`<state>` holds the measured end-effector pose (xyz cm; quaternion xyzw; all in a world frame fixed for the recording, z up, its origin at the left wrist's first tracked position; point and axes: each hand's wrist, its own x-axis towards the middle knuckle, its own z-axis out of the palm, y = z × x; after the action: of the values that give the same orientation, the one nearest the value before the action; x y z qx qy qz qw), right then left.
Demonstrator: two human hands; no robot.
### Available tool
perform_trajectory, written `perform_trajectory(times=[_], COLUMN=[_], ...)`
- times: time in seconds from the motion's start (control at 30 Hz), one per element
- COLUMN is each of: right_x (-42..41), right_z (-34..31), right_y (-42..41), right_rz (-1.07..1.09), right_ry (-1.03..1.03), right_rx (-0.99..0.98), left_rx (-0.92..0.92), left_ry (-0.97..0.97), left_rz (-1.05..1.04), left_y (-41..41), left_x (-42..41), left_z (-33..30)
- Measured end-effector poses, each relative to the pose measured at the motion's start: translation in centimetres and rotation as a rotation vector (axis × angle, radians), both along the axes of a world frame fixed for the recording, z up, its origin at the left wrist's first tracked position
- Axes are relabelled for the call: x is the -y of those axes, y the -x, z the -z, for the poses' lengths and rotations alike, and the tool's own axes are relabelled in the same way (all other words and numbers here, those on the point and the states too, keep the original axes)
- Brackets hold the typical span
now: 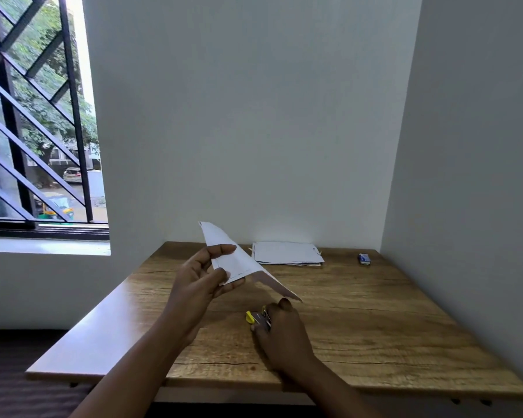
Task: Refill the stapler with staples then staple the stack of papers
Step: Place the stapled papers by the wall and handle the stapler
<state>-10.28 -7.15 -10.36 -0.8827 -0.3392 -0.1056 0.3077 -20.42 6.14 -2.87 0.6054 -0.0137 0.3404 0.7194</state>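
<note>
Fingers of the left hand (204,280): pinched on a small sheaf of papers (239,262), lifted clear of the wooden table (375,321), thumb on top at the near-left corner. Fingers of the right hand (281,333): wrapped over the yellow-and-black stapler (258,318), which rests on or just above the table; only its yellow end shows, at 9 o'clock from the knuckles. Long axis of the sheaf: runs from 11 o'clock down to 4 o'clock, its low corner hanging just above the right hand. Stapler lies at 5 o'clock from the left-hand grip; right hand nearer. Further stack of sheets (287,252) lies at the far edge, 1 o'clock. Small blue box (364,258), likely staples, at far right, well apart. Judged step: bringing stapler to the corner
</note>
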Motion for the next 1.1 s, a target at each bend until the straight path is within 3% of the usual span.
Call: perform_trajectory(times=[0.1,0.2,0.23,0.3,0.43,0.5,0.63,0.77,0.93,1.1], right_x=[0.5,1.4,1.9,3.3,6.1,7.0,7.1,5.6,2.7,0.1], right_z=[-0.7,-2.5,-3.2,-4.3,-5.8,-6.3,-6.4,-5.6,-5.6,-4.6], right_y=[0.0,-1.0,-1.6,-3.0,-6.6,-8.3,-11.0,-13.6,-17.3,-21.7], right_rz=[0.016,0.034,-0.022,-0.149,-0.178,-0.144,-0.023,0.218,0.284,0.295], right_ry=[-0.232,-0.857,-1.003,-1.121,-1.306,-1.287,-1.137,-0.807,-0.685,-0.516], right_rx=[-0.185,-0.912,-1.064,-1.135,-1.083,-1.049,-0.888,-0.560,-0.296,-0.169], left_rx=[0.023,0.047,0.043,0.011,-0.064,-0.121,-0.260,-0.375,-0.498,-0.559], left_ry=[-0.019,-0.040,-0.042,-0.049,-0.083,-0.116,-0.197,-0.256,-0.352,-0.425], left_rz=[0.019,0.043,0.051,0.070,0.096,0.094,0.083,0.051,-0.072,-0.300], left_y=[-0.2,-0.2,-0.2,-0.5,-2.0,-3.2,-6.4,-10.6,-16.4,-21.5], left_x=[-0.1,-0.3,-0.5,-0.5,-0.5,-0.6,-1.3,-2.8,-5.5,-7.7], left_z=[0.1,0.1,0.1,0.0,-0.7,-1.2,-1.4,-1.0,0.8,3.4])
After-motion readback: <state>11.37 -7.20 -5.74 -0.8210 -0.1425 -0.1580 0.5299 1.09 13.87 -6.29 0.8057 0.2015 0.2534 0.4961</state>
